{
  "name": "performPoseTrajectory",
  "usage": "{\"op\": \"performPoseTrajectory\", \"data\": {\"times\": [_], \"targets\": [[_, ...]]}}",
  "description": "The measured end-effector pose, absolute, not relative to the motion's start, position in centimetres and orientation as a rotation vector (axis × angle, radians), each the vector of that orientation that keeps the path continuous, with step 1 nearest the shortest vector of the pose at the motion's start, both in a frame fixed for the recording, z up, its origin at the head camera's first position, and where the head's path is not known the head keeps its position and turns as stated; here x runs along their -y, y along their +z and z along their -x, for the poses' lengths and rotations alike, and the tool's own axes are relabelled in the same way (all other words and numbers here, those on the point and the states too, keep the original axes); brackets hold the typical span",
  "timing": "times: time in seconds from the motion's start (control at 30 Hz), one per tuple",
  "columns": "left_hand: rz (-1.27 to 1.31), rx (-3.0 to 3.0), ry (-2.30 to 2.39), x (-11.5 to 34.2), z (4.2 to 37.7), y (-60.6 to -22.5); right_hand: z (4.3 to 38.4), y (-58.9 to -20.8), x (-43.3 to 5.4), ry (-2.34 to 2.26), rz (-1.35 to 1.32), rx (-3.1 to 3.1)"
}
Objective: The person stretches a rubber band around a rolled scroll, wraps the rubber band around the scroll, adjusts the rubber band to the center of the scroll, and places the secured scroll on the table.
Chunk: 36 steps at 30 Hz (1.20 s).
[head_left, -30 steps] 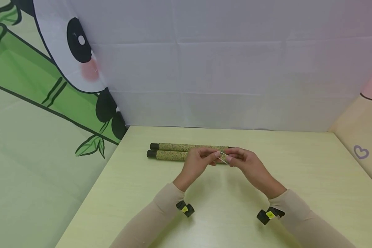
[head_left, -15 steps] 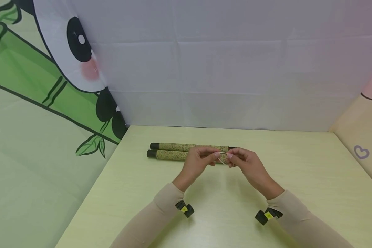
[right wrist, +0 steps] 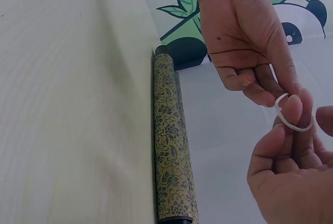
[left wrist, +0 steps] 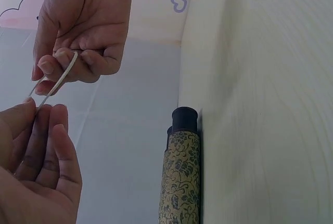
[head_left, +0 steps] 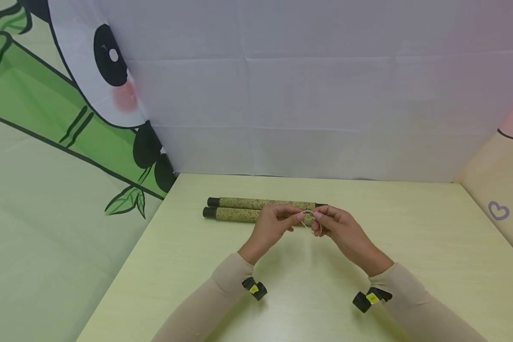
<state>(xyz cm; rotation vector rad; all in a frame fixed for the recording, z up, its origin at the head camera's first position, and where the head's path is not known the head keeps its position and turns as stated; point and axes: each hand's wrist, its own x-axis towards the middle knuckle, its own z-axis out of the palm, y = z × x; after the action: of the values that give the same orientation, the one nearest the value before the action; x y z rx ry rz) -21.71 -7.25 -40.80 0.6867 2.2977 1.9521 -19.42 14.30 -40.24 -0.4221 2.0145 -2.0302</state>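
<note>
A loop (right wrist: 296,128) of thin, pale, smooth cord, bent into a narrow oval, is held in the air between two bare hands above the table; whether it is elastic or string I cannot tell. The left hand (head_left: 268,229) pinches one end between thumb and forefinger, its other fingers gently bent. The right hand (head_left: 345,236) has the opposite end caught over its curled fingertips; how firmly its thumb presses is hard to tell. From the head view, the loop overlaps the right part of two long cylindrical rolls (head_left: 237,214), which lie side by side on the tabletop (head_left: 410,228). Their covering is olive-gold with a dense, dark floral scrollwork, and the visible ends wear plain black round caps (left wrist: 184,120). The tabletop is pale and faintly wood-grained. Beige, softly creased sleeves (head_left: 222,285) reach down to the wrists. Behind rises a creased whitish sheet (head_left: 308,95); on the left hangs a cloth printed with a panda (head_left: 111,54) and green bamboo (head_left: 38,95).
</note>
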Motion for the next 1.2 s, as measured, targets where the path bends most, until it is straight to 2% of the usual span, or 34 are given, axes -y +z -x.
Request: {"op": "performPoseTrajectory", "data": {"times": [0.33, 0.67, 0.83, 1.07, 1.2], "targets": [[-0.706, -2.369, 1.881, 7.0, 22.1, -41.4, 19.7, -40.6, -15.0, -1.871, 0.454, -2.070], [-0.760, -2.559, 1.638, 7.5, 23.6, -41.4, 19.8, -39.3, -16.4, -1.809, 0.452, -2.303], [-0.821, -2.802, 1.285, 7.8, 24.9, -40.8, 19.9, -38.8, -17.0, -1.816, 0.441, -2.284], [-0.855, -3.013, 0.502, 8.2, 27.3, -40.2, 19.7, -38.5, -17.6, -1.761, 0.469, -2.306], [-0.900, -2.998, 0.321, 8.2, 28.7, -40.3, 19.8, -38.2, -18.0, -1.693, 0.466, -2.375]]}}
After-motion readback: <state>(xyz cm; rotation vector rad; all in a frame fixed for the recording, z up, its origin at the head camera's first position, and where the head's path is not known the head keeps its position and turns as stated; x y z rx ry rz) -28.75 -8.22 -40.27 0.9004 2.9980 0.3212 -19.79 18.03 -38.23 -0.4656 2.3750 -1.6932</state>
